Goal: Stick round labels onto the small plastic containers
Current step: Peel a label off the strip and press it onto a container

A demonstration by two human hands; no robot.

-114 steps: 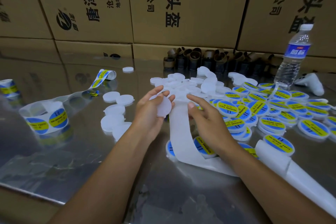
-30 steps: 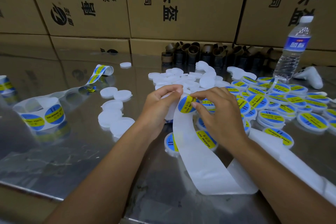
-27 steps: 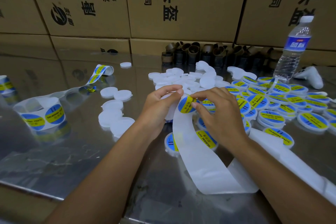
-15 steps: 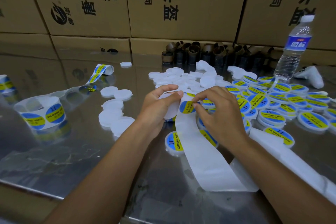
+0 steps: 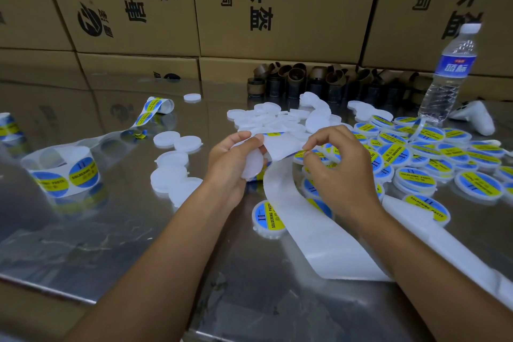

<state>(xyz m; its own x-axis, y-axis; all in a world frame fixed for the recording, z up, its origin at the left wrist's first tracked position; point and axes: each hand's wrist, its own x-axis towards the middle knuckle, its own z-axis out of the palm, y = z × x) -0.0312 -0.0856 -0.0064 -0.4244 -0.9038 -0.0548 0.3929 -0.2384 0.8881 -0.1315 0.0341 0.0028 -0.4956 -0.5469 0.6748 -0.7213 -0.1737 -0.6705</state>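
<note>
The steel surface (image 5: 111, 244) carries one white backing strip (image 5: 319, 236), one water bottle (image 5: 449, 75), three label rolls (image 5: 62, 172), an uncountable heap of labelled containers (image 5: 416, 164) and five bare containers (image 5: 172, 159) clustered at left. The left hand (image 5: 230, 164), fingers curled, grips a blank container (image 5: 252, 162) above the surface. The right hand (image 5: 341, 172) pinches a label (image 5: 301, 153) at the strip.
</note>
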